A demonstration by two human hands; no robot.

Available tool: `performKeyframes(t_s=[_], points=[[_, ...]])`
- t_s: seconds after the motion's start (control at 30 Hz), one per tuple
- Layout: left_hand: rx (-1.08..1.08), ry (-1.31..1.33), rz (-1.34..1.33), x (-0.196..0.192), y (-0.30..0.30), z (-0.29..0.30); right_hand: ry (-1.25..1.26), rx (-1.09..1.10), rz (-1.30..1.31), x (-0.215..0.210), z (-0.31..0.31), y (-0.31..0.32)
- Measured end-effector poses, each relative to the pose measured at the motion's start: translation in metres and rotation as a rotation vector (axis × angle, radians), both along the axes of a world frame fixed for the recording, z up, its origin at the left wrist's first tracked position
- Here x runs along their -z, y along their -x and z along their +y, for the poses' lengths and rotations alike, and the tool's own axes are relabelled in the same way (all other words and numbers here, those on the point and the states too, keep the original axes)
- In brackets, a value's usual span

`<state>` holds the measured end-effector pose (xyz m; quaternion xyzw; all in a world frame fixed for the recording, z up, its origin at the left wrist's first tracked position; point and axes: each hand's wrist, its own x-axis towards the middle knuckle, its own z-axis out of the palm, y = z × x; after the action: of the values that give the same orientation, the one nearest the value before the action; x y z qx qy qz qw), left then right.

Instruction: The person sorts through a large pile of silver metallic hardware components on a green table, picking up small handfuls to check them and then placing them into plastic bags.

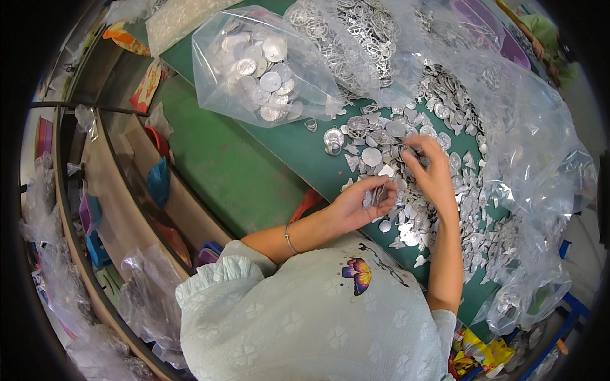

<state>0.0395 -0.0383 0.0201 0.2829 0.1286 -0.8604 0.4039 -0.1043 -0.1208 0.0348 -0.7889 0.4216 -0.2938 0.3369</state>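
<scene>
My left hand point(357, 206) is turned palm up near the table's edge, its fingers curled around several flat silver-grey metal pieces point(376, 194). Just beyond it to the right, my right hand point(433, 170) reaches down to a loose pile of small metal pieces point(406, 222). Its thumb and fingertips come together at the pile; whatever is between them blends with the pieces beneath. Round discs, oval rings and leaf-like or butterfly-like shapes lie mixed in this pile. A larger round disc point(333, 138) lies at the pile's left side.
A clear plastic bag of round silver discs point(270, 81) sits at the table's far left. Another bag holds openwork metal pieces point(346, 41) behind the pile. Clear plastic sheeting point(534, 146) covers the right side. Wooden shelving point(127, 184) stands left of the green table point(279, 143).
</scene>
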Motion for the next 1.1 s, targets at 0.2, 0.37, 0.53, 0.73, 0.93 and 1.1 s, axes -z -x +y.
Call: performKeyframes(t_s=[0.2,0.37,0.53,0.73,0.93,1.1], points=[[0.099,0.287,0.417,0.032,-0.01,0.014,0.366,-0.021,0.242,0.024,-0.026,-0.002],[0.055,0.17,0.196,0.021,-0.011,0.013,0.279,0.092,0.217,0.016,-0.022,0.006],[0.025,0.043,0.059,-0.003,-0.005,0.013,0.404,-0.106,0.32,0.02,-0.02,-0.019],[0.075,0.151,0.335,0.029,-0.014,0.021,0.411,0.176,0.344,0.018,-0.022,0.001],[0.182,0.116,0.271,0.024,-0.015,0.02,0.542,0.035,0.464,0.024,-0.012,-0.039],[0.186,0.146,0.272,0.026,-0.018,0.025,0.568,0.304,0.514,0.024,-0.02,-0.023]])
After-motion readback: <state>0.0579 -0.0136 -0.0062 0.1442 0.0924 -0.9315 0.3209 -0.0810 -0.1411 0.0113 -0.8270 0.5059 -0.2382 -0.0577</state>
